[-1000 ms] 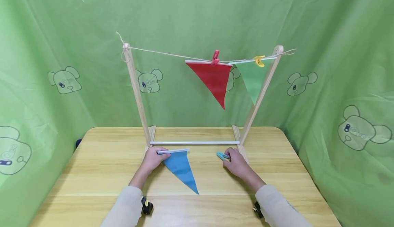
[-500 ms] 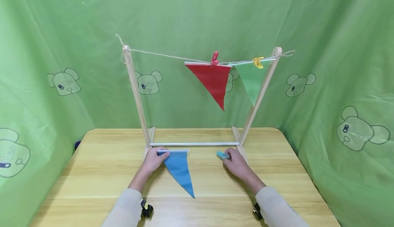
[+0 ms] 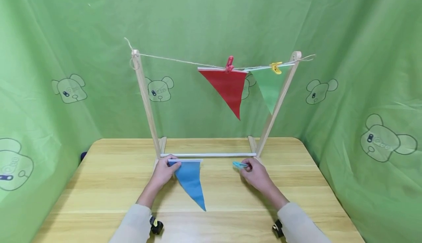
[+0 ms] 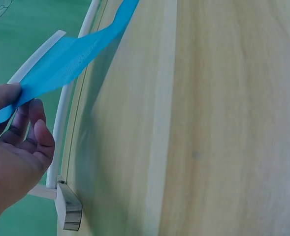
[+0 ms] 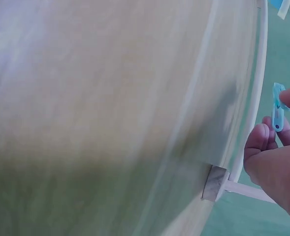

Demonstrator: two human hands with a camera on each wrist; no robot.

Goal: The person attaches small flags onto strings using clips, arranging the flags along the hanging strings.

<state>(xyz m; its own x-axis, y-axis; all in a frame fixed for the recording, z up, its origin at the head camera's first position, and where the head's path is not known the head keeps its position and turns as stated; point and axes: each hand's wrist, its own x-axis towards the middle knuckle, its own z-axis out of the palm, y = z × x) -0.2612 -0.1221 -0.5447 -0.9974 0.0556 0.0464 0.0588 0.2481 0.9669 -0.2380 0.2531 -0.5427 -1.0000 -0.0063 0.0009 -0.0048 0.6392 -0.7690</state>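
Note:
A blue triangular pennant [image 3: 191, 180] with a white top strip hangs from my left hand [image 3: 163, 171], point downward. In the left wrist view, thumb and fingers pinch the left end of that strip [image 4: 36, 56]. My right hand [image 3: 256, 175] pinches a light blue clothespin [image 3: 239, 164], its free end turned toward the pennant; the right wrist view shows the clothespin [image 5: 278, 108] between thumb and fingers. Above, a string [image 3: 174, 59] carries a red pennant [image 3: 227, 89] under a red clothespin [image 3: 229, 64] and a green pennant [image 3: 268, 87] under a yellow clothespin [image 3: 276, 67].
The string runs between a left wooden post [image 3: 145, 100] and a right wooden post [image 3: 280, 100]. A white rod [image 3: 207, 155] joins their feet low over the wooden table [image 3: 230, 213]. Green cloth [image 3: 197, 19] with bear-head drawings surrounds the table.
The pennant's tip has swung left and its strip has levelled. My right hand has shifted slightly, and the clothespin lies flatter. The head view has tilted up a little.

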